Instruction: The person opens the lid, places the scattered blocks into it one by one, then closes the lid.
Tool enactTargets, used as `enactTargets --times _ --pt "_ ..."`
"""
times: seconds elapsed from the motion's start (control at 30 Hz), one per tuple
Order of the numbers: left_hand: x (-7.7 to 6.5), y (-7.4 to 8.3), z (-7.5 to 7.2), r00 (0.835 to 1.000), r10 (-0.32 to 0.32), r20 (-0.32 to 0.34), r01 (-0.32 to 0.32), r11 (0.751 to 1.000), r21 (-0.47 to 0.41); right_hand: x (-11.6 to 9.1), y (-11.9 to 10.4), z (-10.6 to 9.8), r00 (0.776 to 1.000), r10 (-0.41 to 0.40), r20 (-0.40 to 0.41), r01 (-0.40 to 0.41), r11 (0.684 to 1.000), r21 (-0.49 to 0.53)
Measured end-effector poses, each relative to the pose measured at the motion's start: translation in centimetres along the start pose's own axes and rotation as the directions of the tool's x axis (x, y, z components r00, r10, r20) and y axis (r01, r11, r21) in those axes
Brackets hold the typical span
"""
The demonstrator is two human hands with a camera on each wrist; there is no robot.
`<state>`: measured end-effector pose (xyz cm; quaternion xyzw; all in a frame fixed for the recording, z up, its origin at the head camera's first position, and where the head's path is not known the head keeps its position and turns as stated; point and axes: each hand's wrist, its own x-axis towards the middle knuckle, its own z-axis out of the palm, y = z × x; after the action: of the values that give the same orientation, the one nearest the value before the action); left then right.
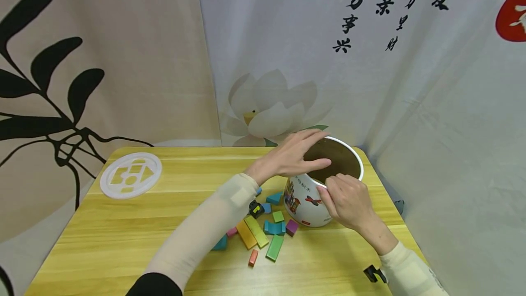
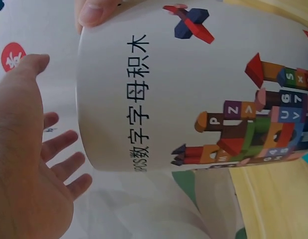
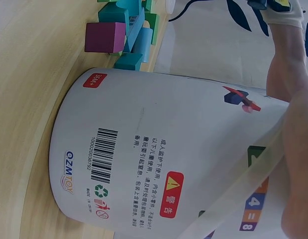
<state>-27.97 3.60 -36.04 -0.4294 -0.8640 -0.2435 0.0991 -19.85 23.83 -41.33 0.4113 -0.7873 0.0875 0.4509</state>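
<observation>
A white printed toy-block bucket (image 1: 309, 202) stands on the right part of the table, its open mouth facing up and toward me. My right hand (image 1: 349, 200) grips the near right of its rim, fingers curled over the edge and thumb outside. Over the left side of the mouth reaches my left hand (image 1: 293, 154), with its fingers extended; the left wrist view shows that hand (image 2: 39, 139) beside the rim, fingers spread and holding nothing. The bucket's inside looks brown, and its bottom is hidden. Barcode and warning labels show on the bucket (image 3: 129, 149) in the right wrist view.
Several coloured blocks lie left of the bucket, among them a green block (image 1: 274, 247), a purple block (image 1: 291, 227) and a small red block (image 1: 253, 258). My left forearm hides part of the pile. A white disc with shaped cutouts (image 1: 107, 181) lies at the table's far left.
</observation>
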Motion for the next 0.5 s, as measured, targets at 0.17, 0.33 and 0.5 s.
enactTargets --times 0.17,0.33,0.5 --pt "-0.6 -0.5 0.0 1.0 -0.002 -0.014 0.002 1.0 0.013 -0.1 -0.1 0.0 1.0 0.006 0.006 -0.006 1.0 -0.003" --pt "-1.6 -1.1 -0.3 0.999 -0.031 -0.019 0.031 0.999 0.024 0.0 -0.1 0.0 1.0 0.006 0.004 -0.006 1.0 -0.005" --pt "-3.3 -2.1 -0.9 0.997 -0.067 -0.033 0.067 0.998 -0.002 0.1 -0.3 0.0 1.0 0.016 0.001 -0.016 1.0 -0.011"
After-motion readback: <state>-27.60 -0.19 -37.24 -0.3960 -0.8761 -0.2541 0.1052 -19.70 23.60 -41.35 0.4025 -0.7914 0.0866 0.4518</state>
